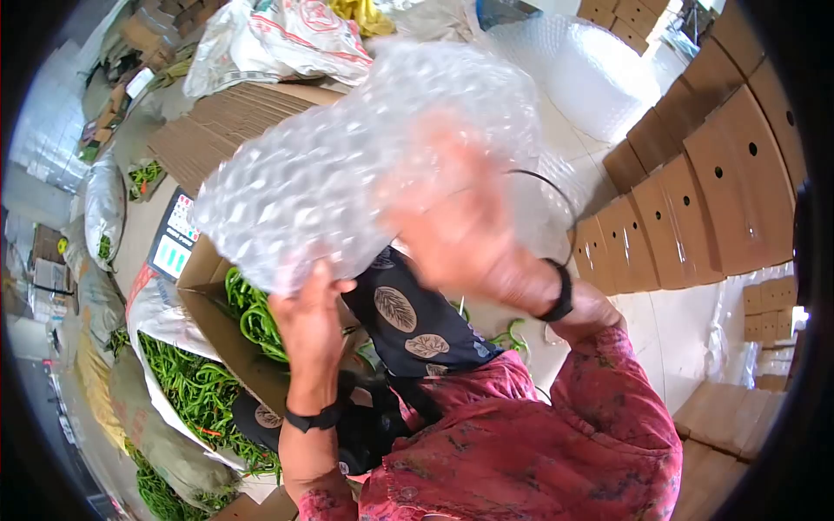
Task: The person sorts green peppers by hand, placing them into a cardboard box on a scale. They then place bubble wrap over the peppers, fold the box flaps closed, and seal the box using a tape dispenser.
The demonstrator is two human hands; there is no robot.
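Note:
A sheet of clear bubble wrap (287, 195) stretches in front of me, over the far side of an open cardboard box (204, 282). My left hand (311, 313) pinches its lower edge, thumb toward me and the other fingers partly behind the plastic. My right hand (456, 213) overlaps the right part of the sheet, its fingers smeared by motion. Green chili peppers (252, 317) show inside the box, below the wrap. Each wrist wears a dark band.
A white sack (156, 321) of green peppers lies open at the left, near a digital scale (174, 234). Stacked cardboard boxes (678, 217) line the right side. A bubble wrap roll (599, 78) and a printed white sack (287, 43) lie at the back.

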